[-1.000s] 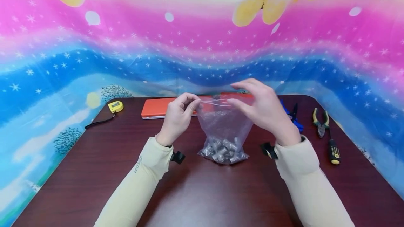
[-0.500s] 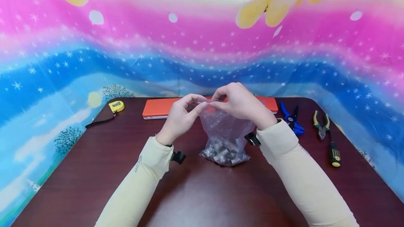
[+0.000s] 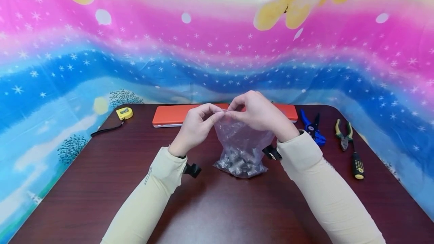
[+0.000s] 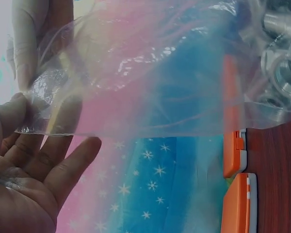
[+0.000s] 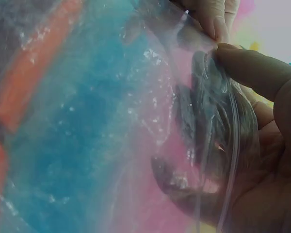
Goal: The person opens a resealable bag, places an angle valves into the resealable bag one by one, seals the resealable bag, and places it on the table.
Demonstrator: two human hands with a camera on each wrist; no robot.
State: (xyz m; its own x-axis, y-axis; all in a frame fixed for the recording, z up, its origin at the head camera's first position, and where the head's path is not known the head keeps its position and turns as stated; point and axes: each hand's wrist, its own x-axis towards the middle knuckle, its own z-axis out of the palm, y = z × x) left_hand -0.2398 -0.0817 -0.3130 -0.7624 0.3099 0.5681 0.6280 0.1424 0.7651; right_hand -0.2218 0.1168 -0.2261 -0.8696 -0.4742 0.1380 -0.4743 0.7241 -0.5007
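Left hand point(image 3: 194, 129) and right hand point(image 3: 260, 113) both pinching top edge of clear plastic zip bag point(image 3: 241, 143) holding grey metal nuts point(image 3: 240, 162), bag standing on dark wooden table point(image 3: 101, 168).

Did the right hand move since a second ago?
Yes. The right hand slid left along the orange case to meet the left hand at the bag top.

A makeshift hobby or recording workbench: a dark wood-grain table point(image 3: 84, 183) backed by a bright cartoon cloth point(image 3: 217, 48) draped as a backdrop. Hand tools lie about: a tape measure point(image 3: 124, 113), an orange case point(image 3: 176, 115), blue cutters point(image 3: 312, 126), pliers point(image 3: 344, 133) and a screwdriver point(image 3: 357, 164).
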